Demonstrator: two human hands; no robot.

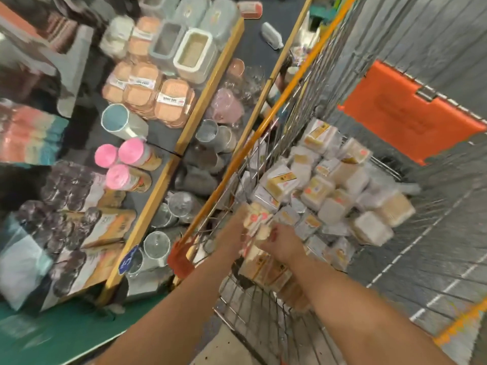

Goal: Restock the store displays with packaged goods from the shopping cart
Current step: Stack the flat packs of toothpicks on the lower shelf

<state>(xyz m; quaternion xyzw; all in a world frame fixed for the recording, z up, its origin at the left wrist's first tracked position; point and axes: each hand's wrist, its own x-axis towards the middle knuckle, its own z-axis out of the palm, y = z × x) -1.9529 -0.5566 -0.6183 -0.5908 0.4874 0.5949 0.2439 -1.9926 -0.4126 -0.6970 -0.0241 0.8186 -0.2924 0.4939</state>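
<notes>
Frame is motion-blurred. Both hands meet low centre, over the near end of the cart. Left hand and right hand are close together, gripping a stack of packs between them; exact finger placement too smeared to tell. Stack sits just above the cart rim, with more packs visible under the right wrist. Pile of similar packs fills the basket, centre right. Orange flap upper right. Shelves with wooden edging run along the left: pink-lidded jars mid left, orange-lidded containers above them, clear cups on the lower tier beside the cart.
</notes>
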